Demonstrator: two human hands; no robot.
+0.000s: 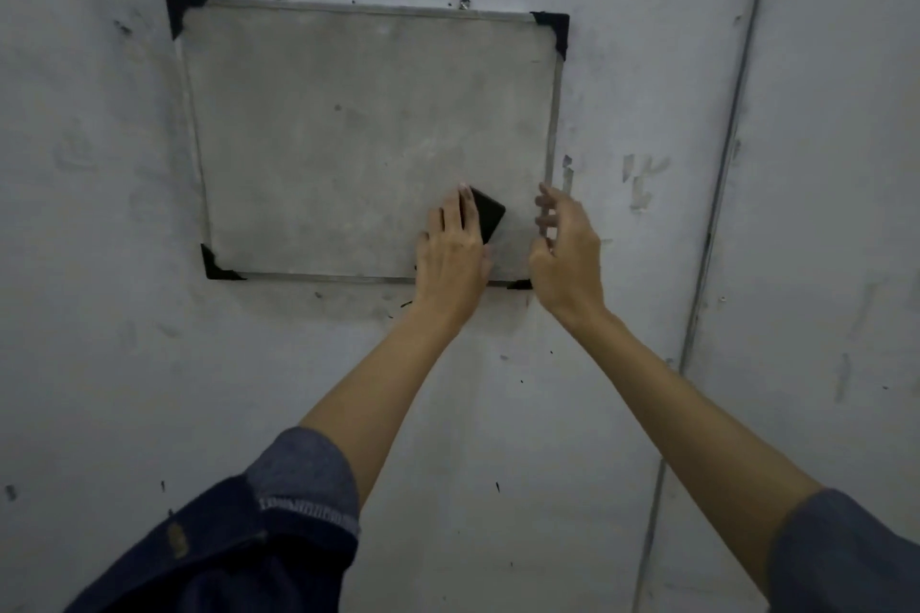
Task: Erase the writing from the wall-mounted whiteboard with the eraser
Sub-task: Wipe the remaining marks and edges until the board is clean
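Seemingly left hand (450,246) half-hides dark eraser (489,214) against smudgy whiteboard (348,115).

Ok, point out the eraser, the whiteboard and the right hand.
eraser (489,213): head view, its exposed black face.
whiteboard (348,139): head view, bare board surface.
right hand (565,254): head view, back of the hand.
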